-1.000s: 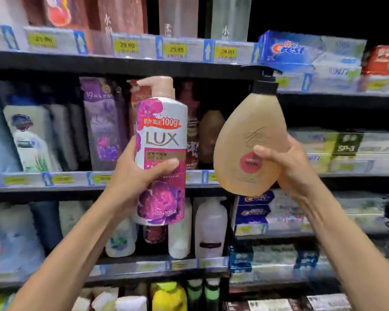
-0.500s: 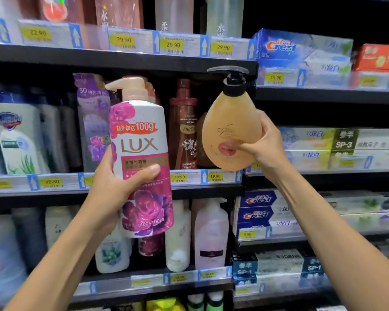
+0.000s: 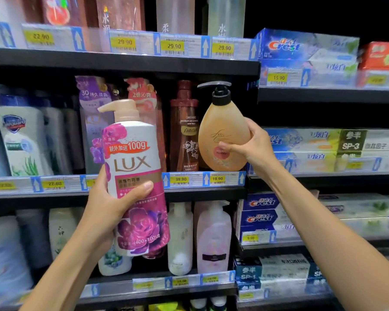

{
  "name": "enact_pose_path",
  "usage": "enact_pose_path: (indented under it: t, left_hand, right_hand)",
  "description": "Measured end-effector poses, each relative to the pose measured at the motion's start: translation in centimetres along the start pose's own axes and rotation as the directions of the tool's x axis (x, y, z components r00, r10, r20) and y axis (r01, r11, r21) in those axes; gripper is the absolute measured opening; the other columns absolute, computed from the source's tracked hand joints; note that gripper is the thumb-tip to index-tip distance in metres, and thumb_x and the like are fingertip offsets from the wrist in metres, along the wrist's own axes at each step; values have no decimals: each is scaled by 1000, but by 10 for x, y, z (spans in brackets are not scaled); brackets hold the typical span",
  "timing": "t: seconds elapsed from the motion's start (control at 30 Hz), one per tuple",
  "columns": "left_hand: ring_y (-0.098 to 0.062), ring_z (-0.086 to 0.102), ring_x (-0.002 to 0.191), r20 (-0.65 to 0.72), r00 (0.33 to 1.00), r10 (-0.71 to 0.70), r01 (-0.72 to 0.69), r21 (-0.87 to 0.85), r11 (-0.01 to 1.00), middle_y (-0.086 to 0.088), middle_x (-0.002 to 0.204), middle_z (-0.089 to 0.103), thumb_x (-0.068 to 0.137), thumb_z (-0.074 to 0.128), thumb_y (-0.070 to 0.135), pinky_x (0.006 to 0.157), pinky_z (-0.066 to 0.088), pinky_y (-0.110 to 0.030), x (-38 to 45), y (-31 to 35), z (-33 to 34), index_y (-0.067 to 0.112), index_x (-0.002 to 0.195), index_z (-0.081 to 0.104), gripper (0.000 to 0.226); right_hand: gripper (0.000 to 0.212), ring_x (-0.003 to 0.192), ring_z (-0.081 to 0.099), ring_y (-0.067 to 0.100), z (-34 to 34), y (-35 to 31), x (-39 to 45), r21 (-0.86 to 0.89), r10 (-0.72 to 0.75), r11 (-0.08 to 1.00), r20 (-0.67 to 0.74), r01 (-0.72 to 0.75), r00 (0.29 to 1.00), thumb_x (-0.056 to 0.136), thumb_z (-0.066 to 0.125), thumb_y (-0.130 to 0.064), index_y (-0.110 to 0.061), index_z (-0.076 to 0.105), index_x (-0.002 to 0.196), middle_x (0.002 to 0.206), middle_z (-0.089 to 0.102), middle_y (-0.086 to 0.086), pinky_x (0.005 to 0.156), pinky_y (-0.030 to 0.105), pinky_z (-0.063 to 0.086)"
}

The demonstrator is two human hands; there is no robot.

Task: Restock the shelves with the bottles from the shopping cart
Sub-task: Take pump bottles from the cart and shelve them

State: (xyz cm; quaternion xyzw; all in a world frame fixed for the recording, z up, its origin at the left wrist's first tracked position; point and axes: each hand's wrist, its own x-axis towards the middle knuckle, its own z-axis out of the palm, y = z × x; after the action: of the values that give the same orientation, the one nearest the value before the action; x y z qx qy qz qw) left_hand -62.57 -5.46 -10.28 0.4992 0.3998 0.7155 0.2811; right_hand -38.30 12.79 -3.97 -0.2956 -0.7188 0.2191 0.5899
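My left hand [image 3: 109, 205] grips a white and pink LUX pump bottle [image 3: 135, 176] upright in front of the middle shelf [image 3: 202, 191]. My right hand [image 3: 254, 145] holds a rounded amber bottle with a black pump [image 3: 222, 131] at the right end of that shelf, above the 19.90 tag. Its base sits at shelf level beside a brown bottle [image 3: 184, 126]. The shopping cart is out of view.
Purple and pink refill pouches [image 3: 94, 108] and white bottles [image 3: 20, 140] fill the middle shelf's left part. Pale bottles [image 3: 211, 234] stand on the shelf below. Toothpaste boxes [image 3: 305, 50] stack in the bay to the right. A black upper shelf [image 3: 121, 61] hangs overhead.
My right hand has carried the amber bottle leftward and into the shelf's right end, turning it upright. My left hand has moved the LUX bottle down and a little left.
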Motion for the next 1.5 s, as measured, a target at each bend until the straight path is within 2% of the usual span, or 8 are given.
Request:
enact_pose_path:
  t: [0.37, 0.5, 0.8, 1.0, 1.23, 1.3, 1.4, 1.5]
  left_hand:
    - [-18, 72, 83, -25, 1000, -17, 16, -25, 1000, -2, 99, 73, 50, 82, 28, 59, 56, -24, 0, -5, -6, 27, 115, 59, 69]
    - [-19, 72, 84, -36, 999, -33, 31, -40, 999, -2, 100, 73, 50, 82, 28, 59, 57, -26, 1, -7, -9, 30, 112, 60, 66]
    - [-22, 72, 85, -52, 997, -65, 64, -35, 997, -2, 100, 73, 48, 83, 30, 60, 57, -28, -5, -15, -7, 29, 114, 59, 71]
    - [-21, 72, 84, -61, 996, -63, 61, -26, 998, -1, 98, 74, 49, 83, 28, 60, 58, -27, -9, -19, -9, 30, 112, 59, 68]
    - [-21, 73, 83, -64, 995, -81, 79, -23, 997, -1, 97, 74, 51, 81, 25, 60, 58, -28, -10, -21, -8, 29, 113, 58, 66]
    - [-20, 73, 81, -68, 994, -85, 83, -27, 996, -1, 95, 74, 52, 81, 23, 57, 57, -26, -11, -22, -8, 29, 111, 59, 63]
    - [-20, 73, 79, -71, 993, -93, 91, -30, 995, -1, 94, 74, 51, 81, 22, 55, 56, -25, -12, -23, -7, 29, 108, 60, 61]
    - [-20, 73, 80, -70, 992, -106, 103, -42, 994, -1, 95, 74, 51, 81, 24, 56, 56, -26, -12, -24, -6, 29, 111, 59, 64]
  right_hand:
    - [70, 104, 56, 17, 17, 8, -6, -210, 34, 977, -20, -38, 999, 71, 85, -31, -17, 47, 129, 117, 57, 0, 81, 32, 52]
    - [68, 104, 53, 17, 17, 6, -7, -343, 31, 939, 25, -20, 999, 74, 82, -32, -15, 44, 128, 114, 52, -2, 72, 22, 47]
    - [81, 118, 48, 22, 19, -14, 7, -545, -81, 834, 27, 83, 996, 67, 87, -24, -9, 44, 135, 128, 49, 8, 87, 23, 34]
    - [59, 110, 52, 31, 12, -17, 28, -676, 80, 737, 102, 10, 992, 77, 80, -27, -2, 47, 119, 121, 53, 17, 84, 34, 42]
    - [86, 129, 43, 34, 23, -22, 36, -663, 202, 745, 125, -70, 971, 82, 76, -26, 6, 25, 142, 142, 40, 22, 97, 35, 41]
    - [81, 125, 45, 32, 25, -20, 37, -633, 215, 768, 106, -100, 971, 79, 78, -32, 4, 33, 136, 137, 43, 21, 92, 33, 41]
    - [56, 97, 48, 25, 26, -19, 40, -607, 203, 785, 67, -122, 977, 77, 80, -31, -2, 45, 110, 113, 50, 14, 74, 30, 37]
    - [47, 74, 42, 15, 21, -20, 45, -614, 221, 781, 108, -110, 969, 77, 80, -28, -12, 37, 78, 84, 43, 1, 58, 25, 32]
